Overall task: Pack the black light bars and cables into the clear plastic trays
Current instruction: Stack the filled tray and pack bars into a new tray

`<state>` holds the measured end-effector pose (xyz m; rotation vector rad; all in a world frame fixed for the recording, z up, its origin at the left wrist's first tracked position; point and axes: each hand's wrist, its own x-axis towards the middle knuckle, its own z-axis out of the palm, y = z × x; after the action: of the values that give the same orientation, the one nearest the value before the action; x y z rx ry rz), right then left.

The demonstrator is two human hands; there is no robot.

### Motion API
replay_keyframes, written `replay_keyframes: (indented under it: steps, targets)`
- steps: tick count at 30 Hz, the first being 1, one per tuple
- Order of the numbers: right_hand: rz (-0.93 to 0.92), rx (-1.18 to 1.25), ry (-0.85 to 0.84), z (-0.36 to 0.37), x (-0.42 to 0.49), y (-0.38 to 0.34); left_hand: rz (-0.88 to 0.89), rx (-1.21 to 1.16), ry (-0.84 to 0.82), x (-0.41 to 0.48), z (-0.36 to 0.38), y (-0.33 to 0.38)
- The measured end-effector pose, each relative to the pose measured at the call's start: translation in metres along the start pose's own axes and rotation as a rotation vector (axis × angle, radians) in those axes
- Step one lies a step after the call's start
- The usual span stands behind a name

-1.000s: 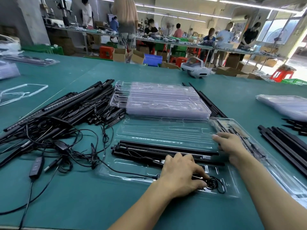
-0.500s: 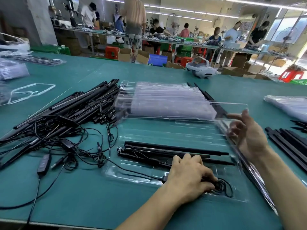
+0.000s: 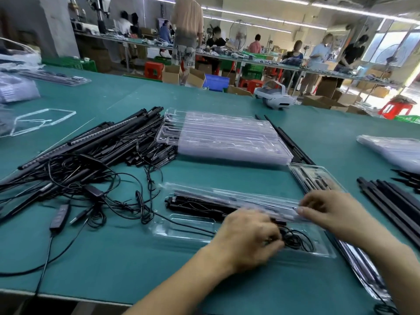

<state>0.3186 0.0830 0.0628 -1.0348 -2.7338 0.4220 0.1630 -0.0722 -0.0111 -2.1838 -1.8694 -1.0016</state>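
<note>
Where the green table (image 3: 227, 105) spreads out, a heap of loose light bars and cables (image 3: 91, 151) is seen at the left, beside a stack of empty trays (image 3: 227, 139). Nearer the edge a clear tray (image 3: 181, 228) is laid, with black bars (image 3: 200, 204) seated in it. Its lid (image 3: 250, 198) is pinched by the right hand (image 3: 327, 212). A coiled cable (image 3: 297, 241) in the tray's near right end is gripped by the left hand (image 3: 247, 239), fingers curled.

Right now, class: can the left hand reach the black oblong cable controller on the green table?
Probably yes: the black oblong cable controller lies uncovered, only loose black cables between it and the left hand. That hand holds the coiled black cable in the clear plastic tray; it must release first.
</note>
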Motion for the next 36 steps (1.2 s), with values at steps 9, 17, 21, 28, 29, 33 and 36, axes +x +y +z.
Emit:
replay_keyframes:
  steps: [9, 17, 21, 28, 29, 33, 36]
  targets:
    - [-0.289, -0.176, -0.018, 0.06, -0.019, -0.066, -0.376, 0.371, 0.124, -0.111, -0.09, -0.066]
    - [-0.299, -0.209, -0.177, 0.084, -0.032, -0.087, -0.479, 0.132, 0.156, -0.14, -0.114, -0.094]
    - [-0.312, -0.236, -0.17, 0.087, -0.027, -0.067, -0.455, 0.183, 0.249, -0.157, -0.127, -0.107]
    - [-0.239, -0.195, -0.173, 0.09, -0.021, -0.044, -0.516, 0.452, 0.225, -0.16, -0.127, -0.118]
    - [-0.24, -0.225, -0.178, 0.092, -0.022, -0.044, -0.573, 0.475, 0.229, -0.158, -0.125, -0.119]
    - [-0.226, -0.275, -0.159, 0.097, -0.025, -0.046, -0.741, 0.46, 0.225, -0.144, -0.123, -0.12]
    - [-0.222, -0.265, -0.132, 0.102, -0.028, -0.048, -0.771, 0.421, 0.297, -0.137, -0.122, -0.119]
